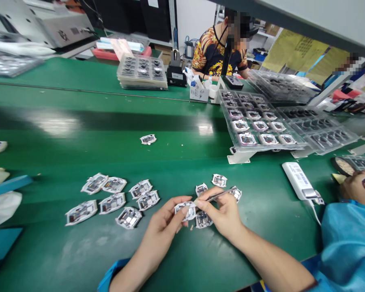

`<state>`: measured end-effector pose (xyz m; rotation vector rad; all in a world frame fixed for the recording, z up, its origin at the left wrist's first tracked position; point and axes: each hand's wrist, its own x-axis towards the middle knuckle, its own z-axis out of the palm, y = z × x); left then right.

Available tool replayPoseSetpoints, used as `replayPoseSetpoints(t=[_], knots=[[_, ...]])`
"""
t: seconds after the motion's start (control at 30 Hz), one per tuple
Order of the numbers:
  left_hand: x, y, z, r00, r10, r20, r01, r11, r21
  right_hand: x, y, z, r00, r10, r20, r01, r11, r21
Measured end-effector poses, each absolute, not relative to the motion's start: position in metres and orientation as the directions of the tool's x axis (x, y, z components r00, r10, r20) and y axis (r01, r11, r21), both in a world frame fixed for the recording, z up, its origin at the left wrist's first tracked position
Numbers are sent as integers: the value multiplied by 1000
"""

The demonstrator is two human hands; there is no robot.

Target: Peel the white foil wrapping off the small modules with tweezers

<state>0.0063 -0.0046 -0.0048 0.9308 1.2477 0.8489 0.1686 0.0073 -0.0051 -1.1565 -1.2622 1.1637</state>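
Observation:
My left hand (166,221) is closed in a pinch on a small white-framed circuit module (185,209), held just above the green mat. My right hand (222,211) grips metal tweezers (220,195), whose tip touches the module's edge. Under and around the hands lie a few more modules (203,220). To the left, several modules (112,200) are laid out in loose rows. One module (148,139) lies alone farther back.
A clear tray of modules (255,125) stands on a white stand at the right, with more trays (319,129) beyond. A white device (298,180) lies at the right. A co-worker's hand (357,187) and blue sleeve are at the right edge; another person sits across the green belt (79,121).

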Motion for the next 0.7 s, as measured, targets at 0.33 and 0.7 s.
replayPoseSetpoints(t=[0.33,0.7], knots=[[8,-3,-4,88,896,-436,-118,444,888,168,4,-6,-6,978,211,103,210,-972],[8,-7,1,146,890,-431,-155,451,879,167,10,-10,-60,992,111,16,112,-994]])
